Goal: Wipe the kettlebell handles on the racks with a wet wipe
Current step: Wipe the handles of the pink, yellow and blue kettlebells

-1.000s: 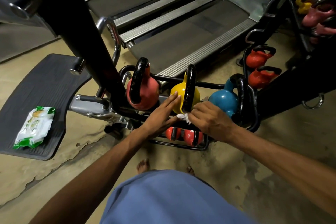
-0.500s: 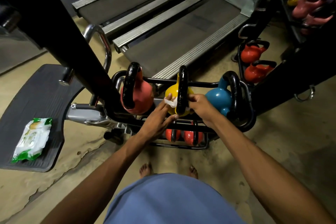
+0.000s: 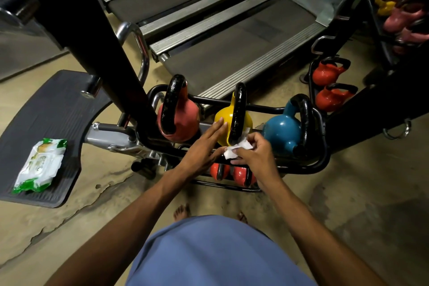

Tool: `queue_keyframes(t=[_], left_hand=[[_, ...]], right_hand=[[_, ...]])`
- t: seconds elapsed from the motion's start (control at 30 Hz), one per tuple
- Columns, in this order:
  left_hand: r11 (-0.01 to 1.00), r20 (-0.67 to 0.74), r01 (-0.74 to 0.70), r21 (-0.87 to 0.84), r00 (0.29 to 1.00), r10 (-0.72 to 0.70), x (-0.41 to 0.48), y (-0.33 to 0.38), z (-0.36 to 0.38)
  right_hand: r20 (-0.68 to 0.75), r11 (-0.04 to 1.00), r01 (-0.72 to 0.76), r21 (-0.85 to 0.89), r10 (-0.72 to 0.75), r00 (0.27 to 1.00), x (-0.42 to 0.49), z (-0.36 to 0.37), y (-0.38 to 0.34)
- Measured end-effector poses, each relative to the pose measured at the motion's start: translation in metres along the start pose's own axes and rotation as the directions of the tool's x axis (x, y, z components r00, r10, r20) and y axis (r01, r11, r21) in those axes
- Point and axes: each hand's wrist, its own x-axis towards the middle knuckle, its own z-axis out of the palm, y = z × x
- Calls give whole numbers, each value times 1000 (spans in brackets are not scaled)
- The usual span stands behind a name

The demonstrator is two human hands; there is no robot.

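Light: dim, indoor. Glare: sheen on the black handles before me. Blur: pink kettlebells, upper right. Edges: wide-angle bending.

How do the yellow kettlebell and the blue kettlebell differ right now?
The yellow kettlebell is the middle one, the blue kettlebell the rightmost. The left hand touches the yellow one and the right hand holds a wet wipe against its handle; the blue one is untouched. Both have black handles.
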Motion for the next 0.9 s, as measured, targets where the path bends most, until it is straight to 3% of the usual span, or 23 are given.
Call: queue_keyframes(t=[0.17,0.27,0.33,0.4,0.47,0.5,0.53,0.6,0.67,0.73,0.8,0.87,0.9], left_hand=[[1000,9,-27,0,1000,27,-1,1,-4],[999,8,-47,-18,999,47,-1,-2,-4],[999,4,-44,-29,999,45,-1,-4,-3],[999,-7,-32,-26,999,32,-1,-3,-2],[1000,-7,-21,-7,1000,21,0,-3,-2],[1000,-2,-19,-3,1000,19,0,-3,-2],[1000,4,-21,-2,1000,21,1,-4,-3],[1000,14,-29,-8,999,29,1,-3,-3],[999,5,-42,-3,999,42,1,-3,-4],[998,0,-58,20,998,58,1,-4,-6],[996,21,-92,17,996,91,2,-9,-9],[994,47,-112,11,993,111,4,-15,-9],[994,48,-112,11,993,111,4,-18,-9]], right_hand=[[-205,958,-56,281,117,972,-14,27,4],[-181,888,-122,443,222,958,-20,31,-1],[-157,872,-120,474,218,963,-24,31,-8],[-186,926,-7,378,83,979,-25,28,-19],[-242,961,275,11,-264,934,-21,21,-32],[-202,873,423,-243,-472,858,-16,16,-41],[-105,715,526,-461,-633,767,-11,13,-49],[164,331,614,-717,-775,610,2,11,-70],[491,-99,626,-773,-718,493,15,14,-86],[743,-430,611,-665,-462,484,27,18,-92],[807,-545,627,-557,-179,562,35,25,-90],[772,-546,649,-530,5,635,38,32,-83],[769,-551,659,-512,48,638,38,34,-81]])
